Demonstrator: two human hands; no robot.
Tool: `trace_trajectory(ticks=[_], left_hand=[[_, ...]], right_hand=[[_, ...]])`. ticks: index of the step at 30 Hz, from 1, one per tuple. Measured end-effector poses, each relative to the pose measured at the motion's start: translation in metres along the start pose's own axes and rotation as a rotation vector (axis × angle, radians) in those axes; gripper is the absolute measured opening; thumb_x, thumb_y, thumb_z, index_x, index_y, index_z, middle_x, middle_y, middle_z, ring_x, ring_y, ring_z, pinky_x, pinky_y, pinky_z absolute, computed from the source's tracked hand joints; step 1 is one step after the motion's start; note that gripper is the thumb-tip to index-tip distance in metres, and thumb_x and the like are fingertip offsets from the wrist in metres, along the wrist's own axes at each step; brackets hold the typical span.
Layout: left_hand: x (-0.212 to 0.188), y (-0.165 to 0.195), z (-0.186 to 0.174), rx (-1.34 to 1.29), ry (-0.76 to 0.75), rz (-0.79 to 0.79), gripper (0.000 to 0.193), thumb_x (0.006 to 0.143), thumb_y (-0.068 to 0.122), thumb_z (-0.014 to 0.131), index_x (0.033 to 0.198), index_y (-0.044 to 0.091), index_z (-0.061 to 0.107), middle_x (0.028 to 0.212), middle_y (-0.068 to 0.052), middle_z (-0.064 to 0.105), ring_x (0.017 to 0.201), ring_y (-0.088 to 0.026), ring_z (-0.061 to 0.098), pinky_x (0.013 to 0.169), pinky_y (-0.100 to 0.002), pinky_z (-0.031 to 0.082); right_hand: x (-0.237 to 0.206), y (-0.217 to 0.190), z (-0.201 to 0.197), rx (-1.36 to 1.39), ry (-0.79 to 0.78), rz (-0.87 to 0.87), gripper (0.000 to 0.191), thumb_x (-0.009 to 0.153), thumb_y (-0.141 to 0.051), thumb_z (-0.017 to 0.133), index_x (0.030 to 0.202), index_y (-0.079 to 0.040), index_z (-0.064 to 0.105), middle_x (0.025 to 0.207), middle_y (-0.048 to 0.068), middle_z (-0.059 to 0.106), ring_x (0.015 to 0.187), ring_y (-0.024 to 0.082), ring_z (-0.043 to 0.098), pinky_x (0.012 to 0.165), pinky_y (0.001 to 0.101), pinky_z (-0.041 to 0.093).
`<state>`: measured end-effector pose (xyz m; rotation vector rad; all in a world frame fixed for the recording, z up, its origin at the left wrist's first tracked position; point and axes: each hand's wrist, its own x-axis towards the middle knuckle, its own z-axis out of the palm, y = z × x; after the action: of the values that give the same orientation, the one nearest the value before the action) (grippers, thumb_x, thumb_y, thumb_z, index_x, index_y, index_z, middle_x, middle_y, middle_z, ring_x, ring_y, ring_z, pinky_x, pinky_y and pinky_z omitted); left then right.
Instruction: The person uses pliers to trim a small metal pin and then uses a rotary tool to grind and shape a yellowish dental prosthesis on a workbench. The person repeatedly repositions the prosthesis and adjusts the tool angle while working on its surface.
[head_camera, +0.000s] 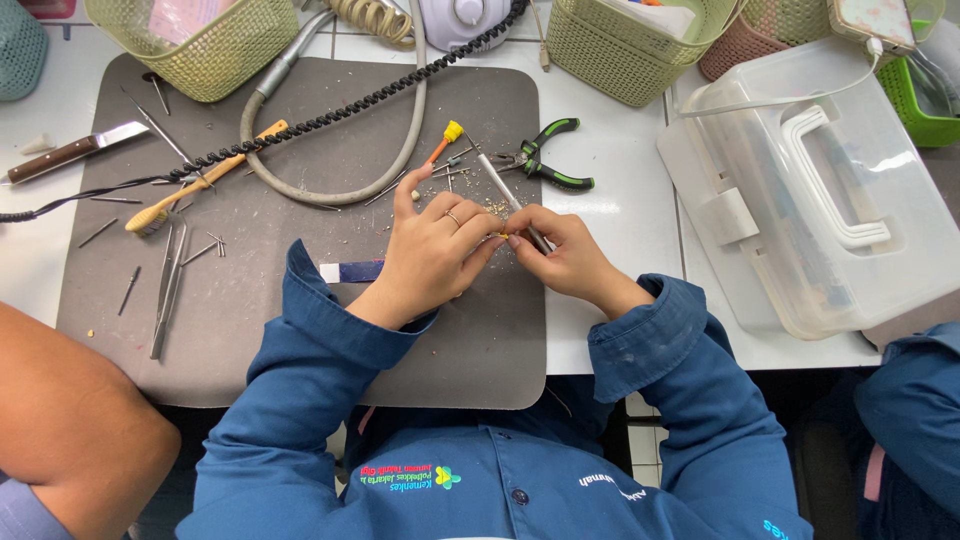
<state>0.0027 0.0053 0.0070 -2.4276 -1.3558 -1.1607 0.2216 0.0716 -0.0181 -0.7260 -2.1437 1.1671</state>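
- A tiny yellowish piece (503, 236) is pinched between the fingertips of the left hand (432, 255), just above the dark mat (300, 330) near its right edge; the piece is mostly hidden, so its shape cannot be told.
- The left grip is clenched on that piece, with the forefinger lifted clear and a ring seen on one finger.
- A slim metal tool (505, 190) is grasped in the right hand (568, 255) like a pen, its working end laid against the piece and its shaft slanted up and away to the left.
- Slip risk: the tool end is worked right against the left fingertips, so a skid off the small piece is judged likely to jab them.
- Loss risk: so light a pinch on so small a piece could let it spring out; among the crumbs (470, 205) strewn on the mat it would be hard to find.
- Clutter risk: the green-handled pliers (545, 160), the yellow-tipped pick (446, 140) and loose burs (130, 290) are lying near the hands; a nudge from a sleeve could roll them off the bench (620, 200).
- Snag risk: the coiled black cable (350, 105) and grey hose (415, 120) are draped across the mat behind the hands and could be caught by the raised tool shaft.
- A neighbour's bare arm (70, 420) is rested at the mat's left corner; a bump from there could jog the work.
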Motion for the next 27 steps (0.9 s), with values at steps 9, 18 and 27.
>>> trace_trajectory(ticks=[9, 18, 27], left_hand=[[-0.006, -0.006, -0.001, 0.062, -0.017, 0.006, 0.008, 0.093, 0.019, 0.077, 0.096, 0.016, 0.071, 0.093, 0.005, 0.068, 0.093, -0.016, 0.063, 0.121, -0.057, 0.025], [-0.010, -0.006, 0.003, 0.100, -0.023, -0.015, 0.006, 0.094, 0.019, 0.074, 0.097, 0.015, 0.070, 0.089, 0.004, 0.067, 0.093, -0.016, 0.064, 0.120, -0.058, 0.024], [-0.013, -0.014, 0.012, 0.117, -0.054, -0.066, 0.009, 0.092, 0.022, 0.074, 0.096, 0.015, 0.069, 0.091, 0.003, 0.069, 0.093, -0.017, 0.064, 0.119, -0.063, 0.024]], right_hand=[[0.008, 0.003, 0.010, -0.318, 0.088, -0.171, 0.012, 0.088, -0.012, 0.074, 0.098, -0.009, 0.069, 0.071, 0.002, 0.065, 0.065, 0.020, 0.059, 0.066, 0.0337, 0.047], [0.011, 0.012, 0.021, -0.355, 0.150, -0.169, 0.010, 0.085, -0.012, 0.074, 0.094, -0.011, 0.069, 0.067, 0.000, 0.064, 0.064, 0.018, 0.060, 0.064, 0.0323, 0.047], [0.014, 0.022, 0.028, -0.362, 0.185, -0.197, 0.013, 0.086, -0.012, 0.075, 0.098, -0.012, 0.069, 0.070, 0.001, 0.066, 0.065, 0.019, 0.062, 0.065, 0.0328, 0.048]])
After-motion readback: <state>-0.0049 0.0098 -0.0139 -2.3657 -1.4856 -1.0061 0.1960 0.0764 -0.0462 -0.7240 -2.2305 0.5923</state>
